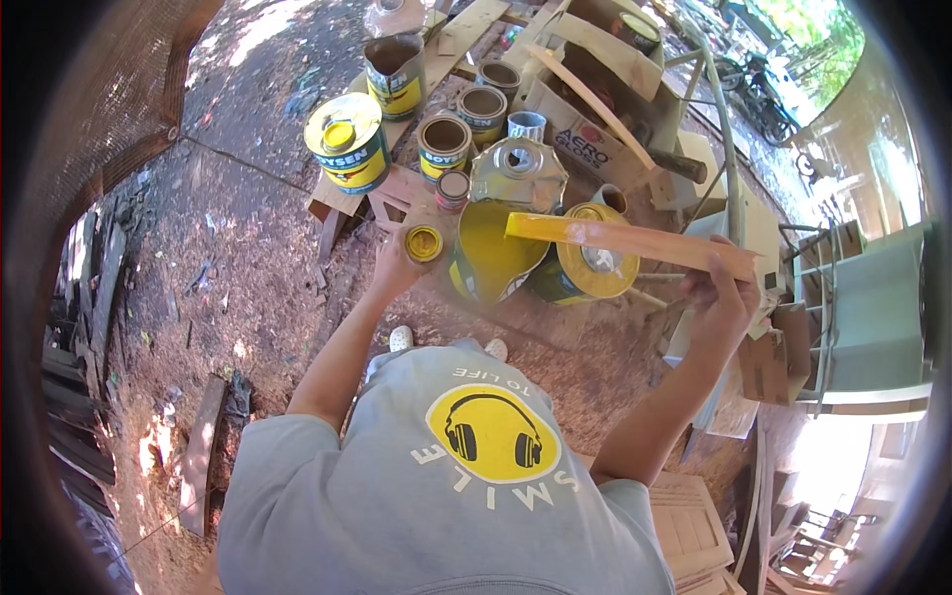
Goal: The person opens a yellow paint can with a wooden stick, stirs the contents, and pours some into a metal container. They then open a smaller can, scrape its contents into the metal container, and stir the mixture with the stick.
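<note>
My left hand is closed round a small open can with yellow inside its rim. Held at one end by my right hand is a flat wooden stick. Its other end is coated in yellow paint and lies over a large open paint can, smeared yellow-green inside. Whether the stick touches that can's rim, I cannot tell. Just right of the open can, under the stick, stands a large can with a yellow top. A small pink-labelled can sits beyond my left hand.
A large paint can with a yellow-smeared lid stands at left. Several open cans cluster behind, near a cut metal container. A cardboard box and wooden sticks lie farther back. Wooden panels rest at lower right, near a white shelf frame.
</note>
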{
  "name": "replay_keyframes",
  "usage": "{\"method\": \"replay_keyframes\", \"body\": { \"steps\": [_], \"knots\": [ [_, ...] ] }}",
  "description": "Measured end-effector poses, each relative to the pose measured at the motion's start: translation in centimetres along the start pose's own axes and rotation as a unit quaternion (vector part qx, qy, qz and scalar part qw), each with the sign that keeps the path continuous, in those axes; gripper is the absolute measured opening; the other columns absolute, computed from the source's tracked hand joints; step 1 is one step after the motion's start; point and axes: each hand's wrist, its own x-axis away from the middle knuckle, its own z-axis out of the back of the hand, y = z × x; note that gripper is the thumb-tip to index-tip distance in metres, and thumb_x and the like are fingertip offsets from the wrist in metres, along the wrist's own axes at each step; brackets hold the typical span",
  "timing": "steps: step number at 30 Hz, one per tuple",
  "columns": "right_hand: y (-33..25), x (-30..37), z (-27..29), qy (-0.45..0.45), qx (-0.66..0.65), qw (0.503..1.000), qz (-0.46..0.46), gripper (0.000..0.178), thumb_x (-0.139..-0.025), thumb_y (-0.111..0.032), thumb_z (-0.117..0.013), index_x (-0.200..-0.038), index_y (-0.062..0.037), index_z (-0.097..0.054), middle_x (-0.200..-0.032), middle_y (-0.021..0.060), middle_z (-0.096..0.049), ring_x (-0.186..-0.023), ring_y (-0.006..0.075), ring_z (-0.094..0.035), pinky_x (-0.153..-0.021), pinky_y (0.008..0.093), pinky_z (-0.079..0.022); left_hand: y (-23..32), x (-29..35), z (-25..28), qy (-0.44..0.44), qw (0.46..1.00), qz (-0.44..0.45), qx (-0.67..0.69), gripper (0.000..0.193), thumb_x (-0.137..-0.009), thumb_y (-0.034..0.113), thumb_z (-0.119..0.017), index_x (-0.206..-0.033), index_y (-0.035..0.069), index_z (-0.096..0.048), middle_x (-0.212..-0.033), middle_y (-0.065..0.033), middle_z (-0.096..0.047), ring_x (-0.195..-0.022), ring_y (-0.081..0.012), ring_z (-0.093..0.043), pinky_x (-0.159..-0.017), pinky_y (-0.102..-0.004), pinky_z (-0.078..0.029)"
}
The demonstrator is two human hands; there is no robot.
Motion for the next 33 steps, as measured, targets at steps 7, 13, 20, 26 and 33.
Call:
{"method": "replay_keyframes", "body": {
  "steps": [7,13,20,26,33],
  "knots": [
    [0.9,1.0,-3.6,-0.020,0.101,0.994,0.030,0.026,-0.098,-0.010,-0.068,-0.120,0.0047,-0.069,-0.083,0.0090,-0.073,-0.062,0.0137,-0.065,-0.054,0.0258,-0.050,-0.3,-0.3,-0.2,-0.017,1.000,0.013,0.008,0.083,-0.070,0.035,-0.094,-0.138,0.010,-0.053,-0.130,-0.0181,-0.067,-0.122,-0.0403,-0.063,-0.103,-0.0529,-0.047],
    [8.9,3.1,-10.9,-0.160,0.366,0.903,0.161,0.021,-0.095,-0.016,-0.066,-0.107,0.0009,-0.069,-0.081,0.0210,-0.071,-0.073,0.0389,-0.070,-0.068,0.0485,-0.053,0.8,0.0,0.5,-0.007,1.000,0.008,0.010,0.082,-0.071,0.039,-0.093,-0.137,0.010,-0.055,-0.127,-0.0187,-0.069,-0.121,-0.0398,-0.064,-0.103,-0.0526,-0.047],
    [12.3,4.5,-13.1,-0.168,0.341,0.924,0.042,0.027,-0.095,-0.019,-0.069,-0.106,0.0053,-0.068,-0.075,0.0160,-0.072,-0.068,0.0298,-0.073,-0.068,0.0408,-0.055,-0.2,-0.1,-0.3,-0.004,1.000,0.018,-0.004,0.085,-0.072,0.043,-0.092,-0.139,0.008,-0.053,-0.127,-0.0196,-0.069,-0.121,-0.0401,-0.064,-0.104,-0.0520,-0.046],
    [13.3,2.5,-12.5,-0.151,0.343,0.926,0.048,0.031,-0.095,-0.020,-0.066,-0.111,0.0061,-0.068,-0.087,0.0247,-0.074,-0.082,0.0394,-0.072,-0.074,0.0457,-0.055,-0.8,0.0,-0.5,-0.008,0.999,0.023,-0.021,0.087,-0.072,0.043,-0.093,-0.141,0.008,-0.052,-0.127,-0.0200,-0.069,-0.121,-0.0399,-0.065,-0.105,-0.0511,-0.047],
    [13.3,2.5,-12.9,-0.188,0.247,0.951,-0.010,0.021,-0.098,-0.015,-0.068,-0.113,0.0003,-0.068,-0.077,0.0097,-0.075,-0.068,0.0180,-0.074,-0.062,0.0329,-0.055,-0.5,-0.4,-0.4,-0.024,0.999,0.022,0.009,0.088,-0.072,0.046,-0.090,-0.142,0.009,-0.051,-0.133,-0.0188,-0.066,-0.125,-0.0402,-0.062,-0.104,-0.0546,-0.043]
  ]
}}
